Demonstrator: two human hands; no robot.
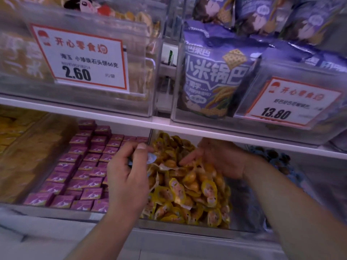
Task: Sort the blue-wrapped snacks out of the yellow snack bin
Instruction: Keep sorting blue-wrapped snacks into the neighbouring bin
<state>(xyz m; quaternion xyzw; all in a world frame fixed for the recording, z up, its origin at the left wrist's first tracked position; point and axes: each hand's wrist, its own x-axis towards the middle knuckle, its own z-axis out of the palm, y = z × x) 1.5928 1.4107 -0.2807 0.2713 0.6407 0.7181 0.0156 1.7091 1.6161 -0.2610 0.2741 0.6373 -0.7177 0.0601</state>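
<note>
On a shop shelf, the clear yellow snack bin [187, 225] sits between purple boxes [82, 166] and a blue-snack bin [270, 156]. The left hand [129, 166] pinches a blue-wrapped snack [151, 158] between thumb and curled fingers at the bin's left edge; the right hand [217, 158] rakes the yellow packets [187, 192] with fingers spread. The packet looks light, slick and crinkly, best pinched by its edge.
</note>
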